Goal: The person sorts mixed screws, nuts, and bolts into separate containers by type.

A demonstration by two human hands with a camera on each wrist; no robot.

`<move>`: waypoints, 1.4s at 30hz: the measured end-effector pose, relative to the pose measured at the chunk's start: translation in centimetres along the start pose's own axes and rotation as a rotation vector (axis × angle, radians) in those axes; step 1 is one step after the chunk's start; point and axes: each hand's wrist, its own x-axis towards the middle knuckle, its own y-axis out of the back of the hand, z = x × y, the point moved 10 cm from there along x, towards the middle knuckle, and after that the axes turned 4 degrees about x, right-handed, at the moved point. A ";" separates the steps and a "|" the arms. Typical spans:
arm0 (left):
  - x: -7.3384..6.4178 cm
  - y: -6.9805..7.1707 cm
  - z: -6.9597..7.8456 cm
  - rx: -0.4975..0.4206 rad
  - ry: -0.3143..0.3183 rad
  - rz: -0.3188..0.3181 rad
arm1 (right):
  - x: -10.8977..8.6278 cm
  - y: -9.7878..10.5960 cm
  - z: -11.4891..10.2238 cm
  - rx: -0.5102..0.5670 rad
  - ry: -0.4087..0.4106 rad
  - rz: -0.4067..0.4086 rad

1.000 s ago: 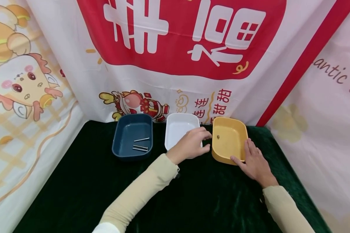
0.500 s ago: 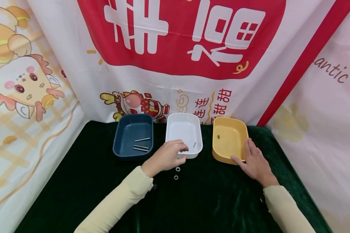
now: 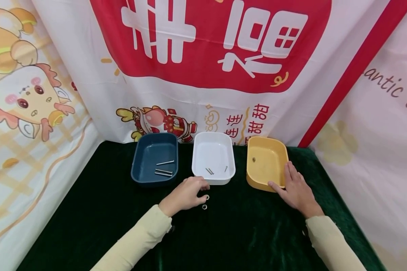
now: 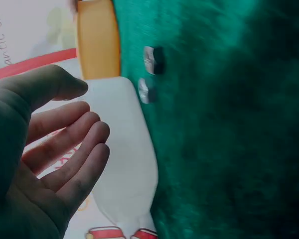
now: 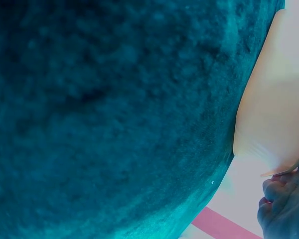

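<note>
My left hand (image 3: 186,194) hovers at the near left corner of the white box (image 3: 214,150), fingers loosely bent. Nothing sits between its thumb and fingers (image 4: 74,167) in the left wrist view. Just beside the thumb lies a metal nut (image 3: 207,197), partly covered by it, and a second nut (image 3: 204,207) lies closer to me on the cloth. My right hand (image 3: 296,190) rests against the near right side of the yellow box (image 3: 266,182), fingers straight along the rim. One small nut (image 3: 253,160) is in that box. Small screws (image 3: 209,171) lie in the white box.
To the left stands a dark blue box (image 3: 154,145) with long bolts (image 3: 164,163) in it. All the boxes stand in a row at the back of the green cloth (image 3: 237,229), before a printed fabric backdrop (image 3: 203,81).
My left hand has moved left and toward me, from beside the yellow box to the white box's front, uncovering screws. Both nuts on the cloth have come into view. My right hand stays put.
</note>
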 end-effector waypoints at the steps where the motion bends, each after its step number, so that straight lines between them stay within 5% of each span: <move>1: 0.0 -0.2 -0.2 0.012 0.002 -0.003 | 0.0 0.0 0.0 -0.001 -0.001 -0.001; 9: 0.2 -2.1 -1.8 0.075 0.009 -0.056 | 0.0 -0.2 0.1 0.003 -0.009 -0.002; 20: 1.0 -3.3 -2.0 0.150 -0.037 -0.062 | 0.1 -0.4 0.3 0.003 -0.015 -0.015; 27: 0.9 -3.6 -1.7 0.224 -0.064 -0.065 | 0.0 -0.4 0.3 0.001 -0.016 -0.010; 42: 1.1 -3.8 -1.6 0.212 -0.063 -0.084 | -0.1 -0.1 0.1 -0.009 -0.013 -0.008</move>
